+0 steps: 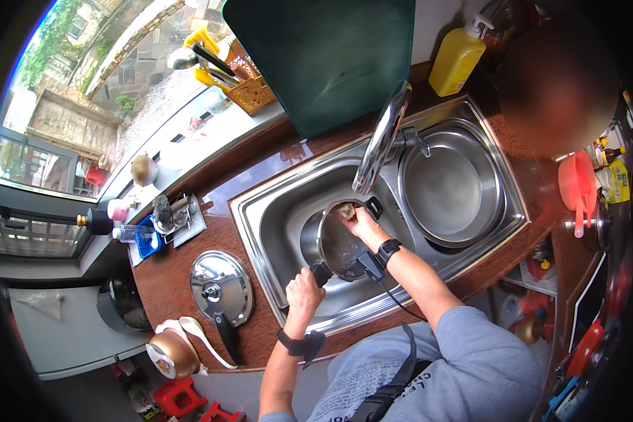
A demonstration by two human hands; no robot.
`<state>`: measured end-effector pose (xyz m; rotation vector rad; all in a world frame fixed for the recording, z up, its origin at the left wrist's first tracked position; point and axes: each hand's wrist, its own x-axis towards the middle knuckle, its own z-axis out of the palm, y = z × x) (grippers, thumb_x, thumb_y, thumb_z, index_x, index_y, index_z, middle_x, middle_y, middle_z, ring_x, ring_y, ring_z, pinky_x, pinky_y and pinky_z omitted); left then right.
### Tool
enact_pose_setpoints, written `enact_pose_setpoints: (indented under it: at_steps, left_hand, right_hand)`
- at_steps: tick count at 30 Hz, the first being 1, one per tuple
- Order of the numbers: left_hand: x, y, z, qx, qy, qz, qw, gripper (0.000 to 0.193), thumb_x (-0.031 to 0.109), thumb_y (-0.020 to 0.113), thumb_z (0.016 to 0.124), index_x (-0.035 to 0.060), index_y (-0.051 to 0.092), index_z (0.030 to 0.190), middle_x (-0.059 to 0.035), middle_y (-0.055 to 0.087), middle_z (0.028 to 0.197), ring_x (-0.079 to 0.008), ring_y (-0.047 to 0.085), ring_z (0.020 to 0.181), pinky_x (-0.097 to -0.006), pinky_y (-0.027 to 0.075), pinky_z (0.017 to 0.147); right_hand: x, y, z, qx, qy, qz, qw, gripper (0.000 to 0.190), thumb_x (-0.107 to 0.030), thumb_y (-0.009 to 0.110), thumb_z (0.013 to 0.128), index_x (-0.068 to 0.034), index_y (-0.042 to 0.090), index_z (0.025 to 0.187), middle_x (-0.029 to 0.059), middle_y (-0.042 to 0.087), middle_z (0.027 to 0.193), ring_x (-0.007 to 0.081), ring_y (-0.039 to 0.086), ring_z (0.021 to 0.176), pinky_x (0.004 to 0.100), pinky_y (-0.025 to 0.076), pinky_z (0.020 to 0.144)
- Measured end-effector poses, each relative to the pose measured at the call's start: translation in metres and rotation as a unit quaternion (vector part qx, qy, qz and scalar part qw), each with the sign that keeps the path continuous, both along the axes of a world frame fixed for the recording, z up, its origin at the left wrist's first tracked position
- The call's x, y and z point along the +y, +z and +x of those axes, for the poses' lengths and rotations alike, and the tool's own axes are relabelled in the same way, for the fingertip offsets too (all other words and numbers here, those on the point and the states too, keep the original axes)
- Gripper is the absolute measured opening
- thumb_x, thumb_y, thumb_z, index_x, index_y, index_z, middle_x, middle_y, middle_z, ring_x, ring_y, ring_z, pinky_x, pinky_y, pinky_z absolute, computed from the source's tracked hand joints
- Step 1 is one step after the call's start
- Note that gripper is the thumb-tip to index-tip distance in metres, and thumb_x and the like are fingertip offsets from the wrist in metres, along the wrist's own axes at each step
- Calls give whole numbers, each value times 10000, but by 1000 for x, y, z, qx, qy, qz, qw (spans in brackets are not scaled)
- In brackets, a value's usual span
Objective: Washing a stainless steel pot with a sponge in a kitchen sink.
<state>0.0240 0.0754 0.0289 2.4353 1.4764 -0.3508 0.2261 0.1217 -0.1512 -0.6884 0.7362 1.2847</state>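
A steel pressure cooker pot (312,237) is tilted on its side in the left basin of the double sink (279,227). Its long black handle (323,273) is gripped by my left hand (303,291). My right hand (363,226) reaches to the pot's upper rim and holds a brownish scrubbing pad (346,211) against the inside. Above the basin hangs the chrome faucet (382,137). The shiny pressure cooker lid (221,287), with its black handle, lies on the counter to the left of the sink.
A large steel basin (443,184) fills the right sink bowl. Behind stand a green board (332,58), a yellow pump bottle (457,60) and a utensil basket (250,95). A white ladle (205,340), a gold-coloured pot (175,352) and a blue tray (150,240) are at left; a pink dipper (576,179) at right.
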Motion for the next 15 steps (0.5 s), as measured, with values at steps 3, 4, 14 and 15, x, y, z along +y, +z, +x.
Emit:
enact_pose_setpoints:
  at_steps: [3,4,14,15]
  left_hand:
    - [5,3,-3,6,17,-45,999,326,155,701,560,8,527,793,-182,609,719,-322,623,689,-384,504,647]
    - [6,3,-2,9,20,-51,998,324,157,698,562,6,528,794,-185,611,729,-324,623,697,-383,504,650]
    - [16,21,1,6,77,-137,988,351,212,688,580,-41,579,797,-229,613,774,-347,615,750,-390,494,706]
    - [17,20,-2,9,78,-137,987,351,212,688,580,-41,579,797,-229,613,774,-347,615,750,-390,494,706]
  right_hand:
    - [-23,-16,5,-168,199,24,965,285,10,398,771,-58,532,1013,97,602,943,235,585,813,442,481,755]
    - [-28,-21,8,-204,311,-12,928,346,-16,437,744,-49,532,1075,110,606,959,270,586,846,438,456,816]
    - [-24,15,-13,-437,406,-5,803,515,-47,535,737,-56,398,1233,140,464,1176,247,443,1088,351,364,903]
    - [-20,14,-17,-361,363,5,859,537,-37,531,742,-75,363,1251,132,431,1203,241,409,1116,366,350,919]
